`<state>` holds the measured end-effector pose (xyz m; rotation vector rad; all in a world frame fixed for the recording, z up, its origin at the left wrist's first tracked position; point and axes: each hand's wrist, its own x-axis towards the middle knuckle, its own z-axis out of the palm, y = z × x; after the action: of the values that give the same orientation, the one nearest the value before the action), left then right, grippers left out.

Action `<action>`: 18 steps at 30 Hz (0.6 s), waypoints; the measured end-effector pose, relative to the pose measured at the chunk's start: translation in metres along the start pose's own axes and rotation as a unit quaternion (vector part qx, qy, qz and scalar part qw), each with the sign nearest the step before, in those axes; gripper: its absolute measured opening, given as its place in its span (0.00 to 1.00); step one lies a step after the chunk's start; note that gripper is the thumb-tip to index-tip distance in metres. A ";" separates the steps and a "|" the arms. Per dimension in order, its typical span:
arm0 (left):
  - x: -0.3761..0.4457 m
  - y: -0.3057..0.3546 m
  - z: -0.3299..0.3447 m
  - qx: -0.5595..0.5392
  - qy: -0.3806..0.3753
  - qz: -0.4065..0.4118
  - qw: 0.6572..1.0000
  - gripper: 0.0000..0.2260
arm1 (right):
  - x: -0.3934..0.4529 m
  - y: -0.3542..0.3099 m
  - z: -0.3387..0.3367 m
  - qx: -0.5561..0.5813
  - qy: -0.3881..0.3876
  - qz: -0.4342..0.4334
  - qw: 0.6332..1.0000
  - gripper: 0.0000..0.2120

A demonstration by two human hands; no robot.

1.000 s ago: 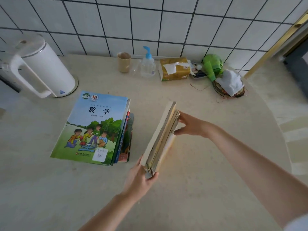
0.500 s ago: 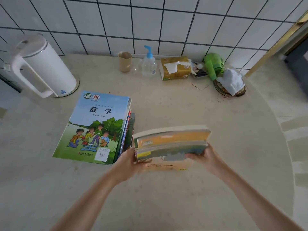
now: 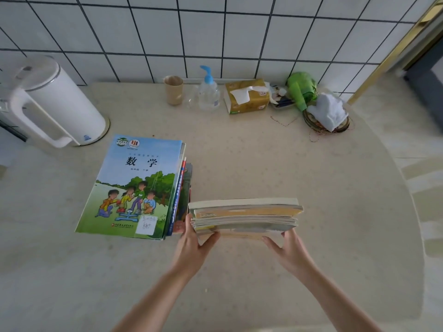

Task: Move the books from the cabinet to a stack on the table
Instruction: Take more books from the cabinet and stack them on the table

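Yellowed paper edges fill the grip: my left hand has fingers curled round the near left corner of the bundle of worn paperback books, thumb on the side; my right hand has fingers tucked under the near right corner; both clamp it from the ends. The bundle now lies flat, fore-edges toward me, held over the beige speckled table, just right of the stack topped by the green-and-blue maths textbook, nearly touching its edge; a second ago it stood on edge, tilted, a hand at each end; half a second ago already level, since settled slightly. Judgement: turned ready for stacking; transfer leftward onto the pile remains.
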<state>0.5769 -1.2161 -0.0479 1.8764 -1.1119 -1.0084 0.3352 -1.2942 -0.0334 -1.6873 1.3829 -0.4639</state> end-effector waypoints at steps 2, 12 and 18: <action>0.001 0.004 -0.002 0.003 0.004 -0.003 1.000 0.30 | 0.000 -0.001 0.002 0.002 0.015 -0.013 1.000 0.18; -0.010 0.018 -0.021 0.001 -0.009 0.017 1.000 0.20 | -0.002 -0.029 -0.005 -0.012 0.038 0.003 0.999 0.21; -0.027 0.040 -0.050 0.005 0.018 0.052 0.998 0.16 | -0.013 -0.073 -0.027 -0.027 0.020 -0.038 0.999 0.17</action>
<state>0.5987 -1.1962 0.0154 1.8178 -1.1817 -0.9096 0.3547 -1.2932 0.0433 -1.7877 1.3753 -0.5099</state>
